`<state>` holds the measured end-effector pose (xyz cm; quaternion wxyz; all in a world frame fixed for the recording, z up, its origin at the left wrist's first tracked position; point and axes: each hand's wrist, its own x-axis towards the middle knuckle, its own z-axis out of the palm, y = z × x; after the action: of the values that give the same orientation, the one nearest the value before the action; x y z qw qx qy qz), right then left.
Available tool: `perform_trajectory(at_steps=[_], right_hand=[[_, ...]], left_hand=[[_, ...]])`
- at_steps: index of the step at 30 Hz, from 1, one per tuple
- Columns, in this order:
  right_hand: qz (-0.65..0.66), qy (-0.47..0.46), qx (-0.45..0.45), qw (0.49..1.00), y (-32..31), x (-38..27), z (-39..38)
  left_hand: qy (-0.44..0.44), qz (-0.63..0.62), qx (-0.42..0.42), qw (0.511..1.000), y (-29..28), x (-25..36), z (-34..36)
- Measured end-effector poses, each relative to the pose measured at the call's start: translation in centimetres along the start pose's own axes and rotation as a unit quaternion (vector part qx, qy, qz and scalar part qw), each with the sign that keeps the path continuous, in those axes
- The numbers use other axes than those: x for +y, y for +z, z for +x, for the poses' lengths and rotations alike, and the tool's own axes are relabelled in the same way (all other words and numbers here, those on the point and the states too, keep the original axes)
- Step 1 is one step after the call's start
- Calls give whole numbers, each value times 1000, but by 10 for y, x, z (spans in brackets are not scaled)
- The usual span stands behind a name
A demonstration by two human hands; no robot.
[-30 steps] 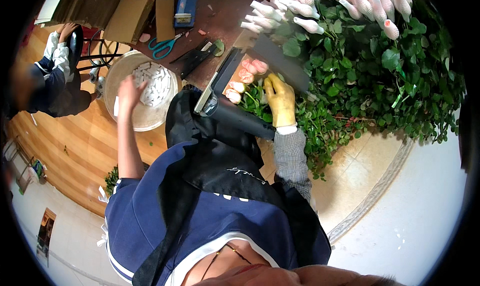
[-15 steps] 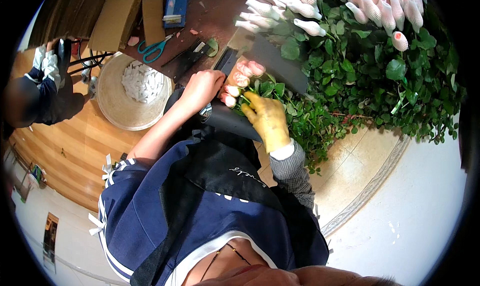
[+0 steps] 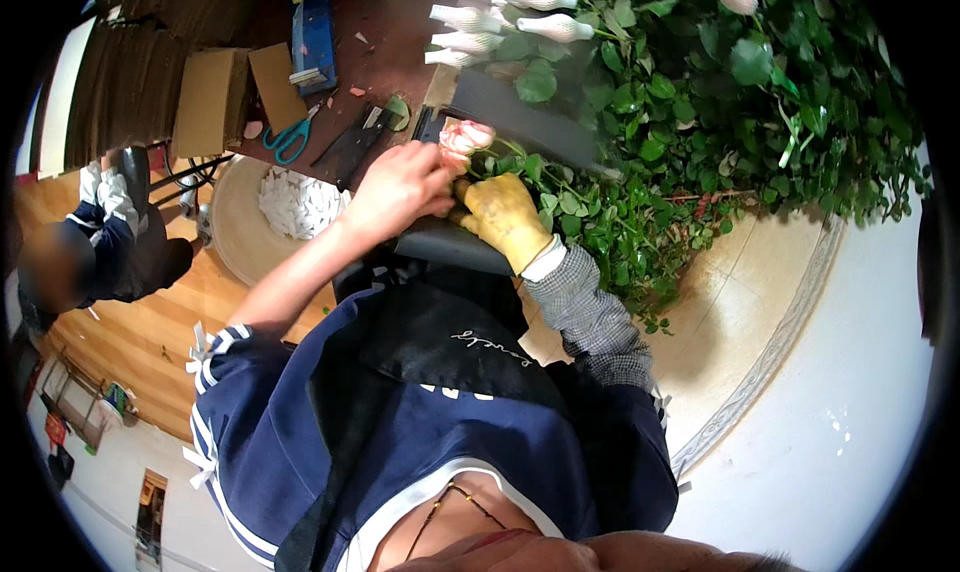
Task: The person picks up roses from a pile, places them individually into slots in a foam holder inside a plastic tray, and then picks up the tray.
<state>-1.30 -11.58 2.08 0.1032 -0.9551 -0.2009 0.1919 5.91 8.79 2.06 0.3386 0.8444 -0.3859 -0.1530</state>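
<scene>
A small cluster of pink roses [image 3: 468,139] lies at the upper middle on a dark stand [image 3: 455,244], leafy stems trailing right. My left hand [image 3: 408,190], bare, reaches over the stand from the left, its curled fingers against the lower-left rose heads; what they pinch is hidden. My right hand [image 3: 503,215] wears a yellow glove and is closed around the stems just below the heads. The two hands almost meet, hiding some of the blooms. A dark upright panel [image 3: 520,122] stands behind the roses.
Heaped green rose stems [image 3: 690,122] fill the right, some heads in white mesh sleeves [image 3: 555,28]. Left are a tub [image 3: 235,227] of white pieces, teal scissors [image 3: 290,142], a blue tool [image 3: 313,37] and a cardboard box [image 3: 210,102]. Another person [image 3: 110,242] is at far left.
My left hand has moved onto the rose heads, its fingers curling inward. The gloved right hand has turned and drawn closer to it. The whole view has shifted.
</scene>
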Motion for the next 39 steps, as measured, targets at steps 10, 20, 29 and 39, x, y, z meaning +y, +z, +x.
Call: perform_trajectory(at_steps=[10, 20, 29, 39], right_hand=[[-14, 112, 90, 990, 2, 7, 9], [46, 178, 167, 969, 0, 14, 4], [19, 166, 174, 970, -3, 8, 5], [222, 162, 252, 928, 0, 14, 12]], left_hand=[[262, 120, -48, 956, 2, -14, 13], [54, -153, -44, 986, 14, -21, -1], [-152, -147, 146, 966, 74, -41, 28], [-184, -154, 133, 962, 86, -44, 21]])
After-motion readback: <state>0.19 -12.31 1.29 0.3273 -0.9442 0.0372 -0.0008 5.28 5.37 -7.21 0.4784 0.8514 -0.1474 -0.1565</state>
